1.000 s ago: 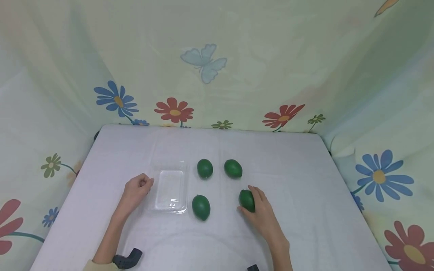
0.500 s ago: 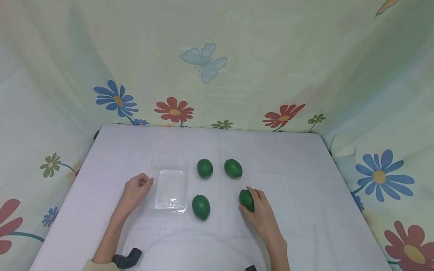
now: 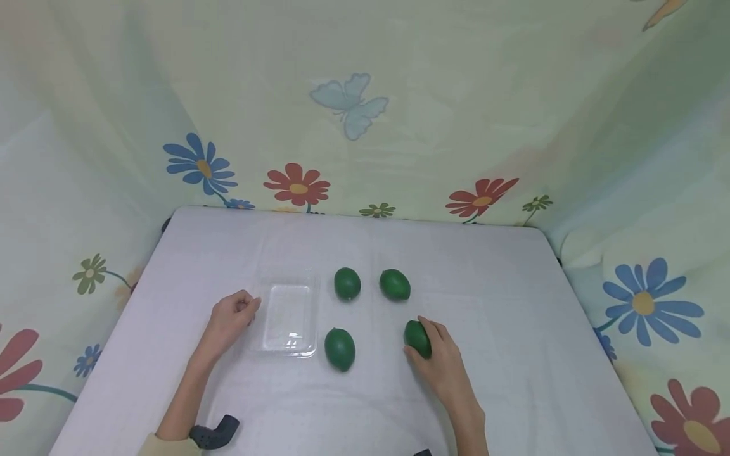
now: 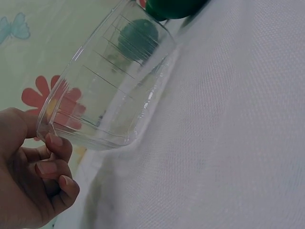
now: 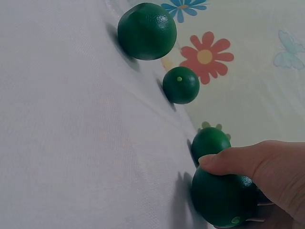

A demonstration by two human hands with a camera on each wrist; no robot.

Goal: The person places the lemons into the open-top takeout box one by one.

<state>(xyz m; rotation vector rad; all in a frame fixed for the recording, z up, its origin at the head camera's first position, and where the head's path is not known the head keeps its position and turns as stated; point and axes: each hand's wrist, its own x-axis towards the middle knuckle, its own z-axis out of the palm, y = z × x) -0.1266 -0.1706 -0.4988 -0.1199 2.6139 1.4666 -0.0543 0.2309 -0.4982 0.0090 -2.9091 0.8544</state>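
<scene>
Head view: white cloth table (image 3: 513,354), floral curtain (image 3: 513,95) behind; right grip (image 3: 441,361) grasping lime (image 3: 417,337).

Four dark green limes (image 3: 339,349) lie on a counter (image 3: 513,354) covered in plain white cloth, beside a clear, colourless plastic container (image 3: 288,316). Behind them hangs a pale yellow-green backdrop (image 3: 456,95) printed with red, blue and olive flowers with yellow centres, and a light blue butterfly (image 3: 350,111). A black strap (image 3: 213,434) shows at the left wrist.
</scene>
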